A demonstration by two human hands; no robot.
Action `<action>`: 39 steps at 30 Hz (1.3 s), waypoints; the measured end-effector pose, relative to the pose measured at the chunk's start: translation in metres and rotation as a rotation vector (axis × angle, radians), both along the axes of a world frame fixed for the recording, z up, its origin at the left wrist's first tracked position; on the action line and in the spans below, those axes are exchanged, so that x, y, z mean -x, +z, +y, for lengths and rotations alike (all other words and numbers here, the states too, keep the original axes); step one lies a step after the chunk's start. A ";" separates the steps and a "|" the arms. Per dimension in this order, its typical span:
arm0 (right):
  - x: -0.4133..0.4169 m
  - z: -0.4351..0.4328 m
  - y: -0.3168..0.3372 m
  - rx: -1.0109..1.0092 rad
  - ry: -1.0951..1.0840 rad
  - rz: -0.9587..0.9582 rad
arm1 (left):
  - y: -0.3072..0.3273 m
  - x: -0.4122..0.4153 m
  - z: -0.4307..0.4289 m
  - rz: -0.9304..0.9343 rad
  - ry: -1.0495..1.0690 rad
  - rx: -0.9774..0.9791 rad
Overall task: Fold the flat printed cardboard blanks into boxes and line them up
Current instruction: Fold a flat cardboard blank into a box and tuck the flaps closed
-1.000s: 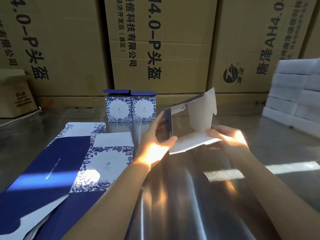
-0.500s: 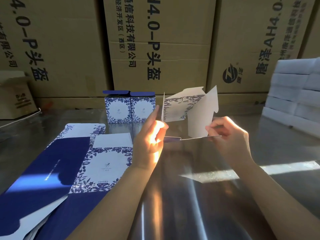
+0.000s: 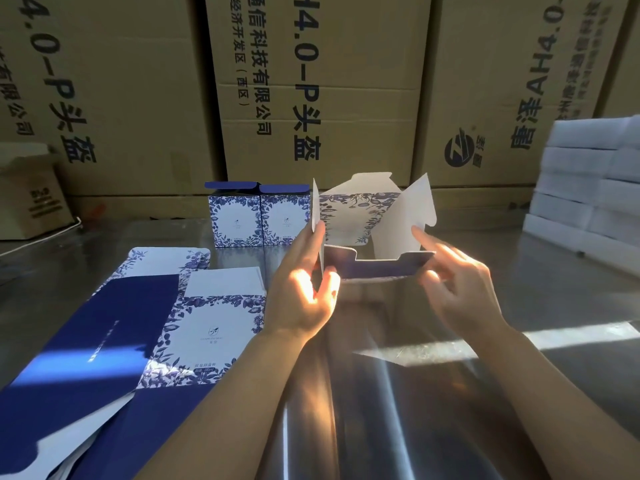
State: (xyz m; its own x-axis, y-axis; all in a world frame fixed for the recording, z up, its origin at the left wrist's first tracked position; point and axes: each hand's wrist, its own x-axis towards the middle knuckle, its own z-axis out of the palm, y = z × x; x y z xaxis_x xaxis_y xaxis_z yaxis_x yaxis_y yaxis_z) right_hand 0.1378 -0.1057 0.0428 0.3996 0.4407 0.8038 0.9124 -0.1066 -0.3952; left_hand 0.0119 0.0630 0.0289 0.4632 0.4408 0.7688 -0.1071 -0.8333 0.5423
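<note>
A half-folded blue-and-white floral box blank (image 3: 360,216) is held up above the shiny metal table (image 3: 398,393), its white end flaps standing open and a dark blue flap turned toward me. My left hand (image 3: 304,289) grips its left edge between thumb and fingers. My right hand (image 3: 453,285) pinches the blue flap's right end, index finger raised against the white flap. Two finished boxes (image 3: 258,216) stand side by side just behind and left of it. A stack of flat blanks (image 3: 131,341) lies at the left.
Large brown shipping cartons (image 3: 311,91) wall off the table's far side. White foam blocks (image 3: 595,188) are stacked at the right. A small brown carton (image 3: 27,195) sits at the far left. A bright sun strip crosses the table on the right.
The blank has been turned and opened up; its floral panel now faces me and the dark blue flap has swung up toward me. Both hands shifted their hold with it.
</note>
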 end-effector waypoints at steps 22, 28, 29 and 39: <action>0.000 0.015 -0.009 -0.250 -0.187 -0.053 | -0.004 -0.006 -0.002 -0.018 -0.059 -0.238; -0.003 0.015 -0.009 -0.192 -0.117 -0.031 | -0.009 -0.013 0.005 -0.024 -0.008 -0.257; -0.002 0.015 -0.008 -0.196 -0.100 -0.018 | -0.006 -0.011 0.002 -0.024 -0.013 -0.244; 0.000 0.016 -0.009 -0.068 -0.069 -0.088 | -0.008 -0.010 0.006 -0.010 0.111 -0.419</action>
